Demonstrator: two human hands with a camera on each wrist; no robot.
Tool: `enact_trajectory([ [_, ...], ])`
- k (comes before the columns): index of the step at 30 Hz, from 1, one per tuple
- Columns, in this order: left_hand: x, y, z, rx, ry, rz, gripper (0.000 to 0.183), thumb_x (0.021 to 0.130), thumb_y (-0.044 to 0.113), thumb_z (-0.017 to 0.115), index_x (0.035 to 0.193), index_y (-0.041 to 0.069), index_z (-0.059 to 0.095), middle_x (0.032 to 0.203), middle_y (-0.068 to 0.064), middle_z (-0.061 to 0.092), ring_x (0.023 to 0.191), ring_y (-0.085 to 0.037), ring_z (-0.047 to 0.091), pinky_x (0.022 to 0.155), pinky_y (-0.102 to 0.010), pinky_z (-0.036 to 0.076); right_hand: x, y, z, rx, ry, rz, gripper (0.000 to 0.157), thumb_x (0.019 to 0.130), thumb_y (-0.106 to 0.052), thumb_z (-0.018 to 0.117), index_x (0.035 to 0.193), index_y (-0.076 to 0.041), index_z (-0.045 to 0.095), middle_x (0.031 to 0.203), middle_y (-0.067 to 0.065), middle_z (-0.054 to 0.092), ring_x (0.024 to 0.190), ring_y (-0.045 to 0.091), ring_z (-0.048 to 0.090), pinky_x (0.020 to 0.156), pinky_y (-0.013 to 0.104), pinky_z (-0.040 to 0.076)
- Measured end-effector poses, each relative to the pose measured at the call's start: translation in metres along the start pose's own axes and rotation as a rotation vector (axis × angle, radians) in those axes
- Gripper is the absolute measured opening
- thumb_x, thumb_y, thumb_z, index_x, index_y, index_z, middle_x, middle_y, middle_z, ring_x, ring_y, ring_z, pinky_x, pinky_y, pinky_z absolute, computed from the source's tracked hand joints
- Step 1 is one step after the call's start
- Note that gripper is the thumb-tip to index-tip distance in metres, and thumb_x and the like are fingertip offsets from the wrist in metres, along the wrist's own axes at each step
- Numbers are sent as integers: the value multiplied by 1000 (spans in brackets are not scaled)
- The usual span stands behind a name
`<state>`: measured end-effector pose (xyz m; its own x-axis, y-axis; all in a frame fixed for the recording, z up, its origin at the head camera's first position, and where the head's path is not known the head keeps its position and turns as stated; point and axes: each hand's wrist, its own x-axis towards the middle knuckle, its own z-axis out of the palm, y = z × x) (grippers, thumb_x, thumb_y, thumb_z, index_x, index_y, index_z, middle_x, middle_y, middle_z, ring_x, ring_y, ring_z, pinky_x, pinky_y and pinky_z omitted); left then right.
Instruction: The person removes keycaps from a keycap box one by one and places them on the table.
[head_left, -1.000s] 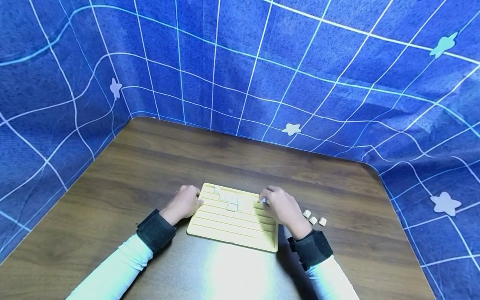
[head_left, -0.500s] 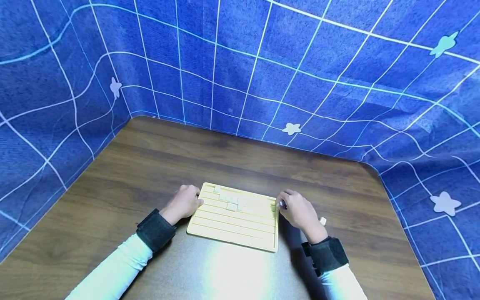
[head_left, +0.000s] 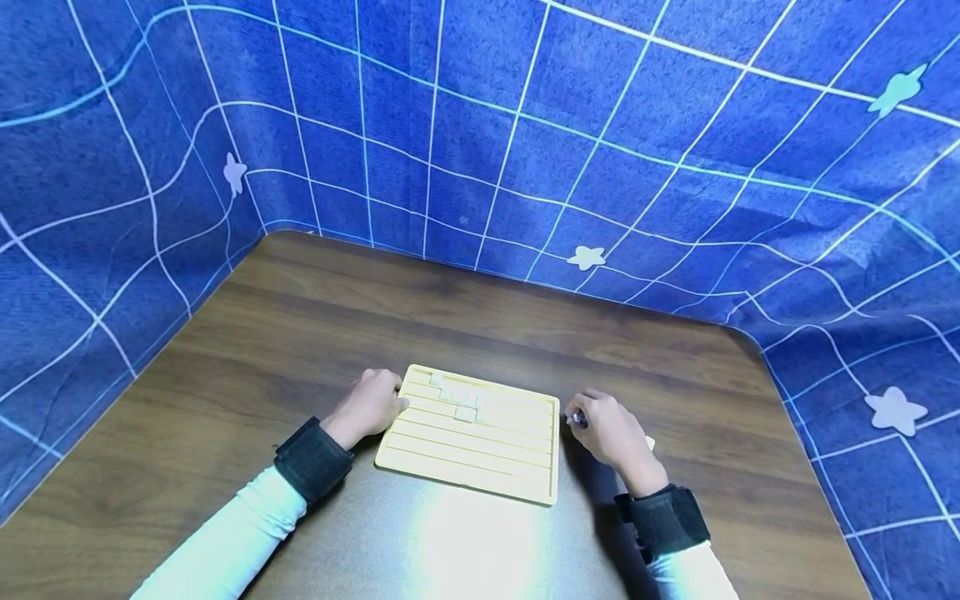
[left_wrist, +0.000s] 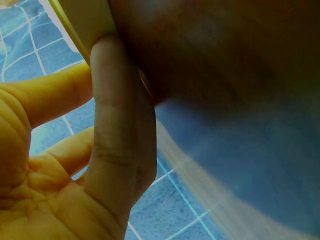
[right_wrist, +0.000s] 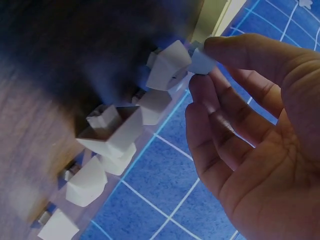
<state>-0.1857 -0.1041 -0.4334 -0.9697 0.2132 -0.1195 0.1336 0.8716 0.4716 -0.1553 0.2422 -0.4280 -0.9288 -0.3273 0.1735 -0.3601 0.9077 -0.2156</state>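
A pale yellow ridged tray [head_left: 465, 467] lies on the table, with several light keycaps [head_left: 465, 414] in its upper rows. My left hand [head_left: 371, 404] grips the tray's left edge; the left wrist view shows the thumb and a finger [left_wrist: 112, 100] against that edge. Just off the tray's right edge is my right hand [head_left: 611, 429]. Between its thumb and fingertips it pinches a small pale keycap [right_wrist: 201, 62]. Several white keycaps [right_wrist: 170, 67] lie in a loose row beside that hand, some with their stems showing.
The dark wood table [head_left: 480, 317] ends at a blue curtain [head_left: 450, 125] with a grid and stars. One white keycap [head_left: 650, 443] peeks out behind my right wrist in the head view; the hand and wrist hide the others there.
My right hand has moved right, from over the tray's upper right part to the table beside it, covering most loose keycaps. My left hand and the tray have stayed put.
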Motion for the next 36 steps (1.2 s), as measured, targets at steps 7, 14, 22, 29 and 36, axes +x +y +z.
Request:
enact_trajectory([
  [7,0,0,1,-1,6,3,14,85,17,65,77,5,65,67,-5,56,67,-21,51,62,-39,45,-3,2,1,-9,-36,24,16,71,-3,71,85,-12,68,85,4,63,73,17,61,61,41,55],
  [14,0,0,2,-7,17,4,14,84,18,66,80,5,66,68,-5,57,69,-21,52,65,-41,47,-2,4,4,-12,-44,40,17,71,-4,71,86,-12,68,87,4,64,74,18,61,63,42,55],
  [22,0,1,1,-8,9,-11,14,85,18,65,83,4,67,70,-6,58,71,-23,53,67,-42,48,-2,3,4,-22,-33,39,17,70,-4,71,85,-13,68,86,3,63,72,17,60,60,42,55],
  [29,0,1,0,-13,-6,-19,15,85,18,65,85,3,66,71,-6,57,70,-22,52,66,-41,47,-2,3,3,-27,-13,29,18,69,-4,72,85,-11,68,85,4,64,72,19,61,60,43,55],
  [36,0,1,0,-8,1,-15,15,85,18,65,79,5,65,69,-6,56,67,-22,52,64,-40,46,-1,3,3,-20,60,2,17,68,-8,75,83,-11,67,84,5,63,72,20,60,58,42,54],
])
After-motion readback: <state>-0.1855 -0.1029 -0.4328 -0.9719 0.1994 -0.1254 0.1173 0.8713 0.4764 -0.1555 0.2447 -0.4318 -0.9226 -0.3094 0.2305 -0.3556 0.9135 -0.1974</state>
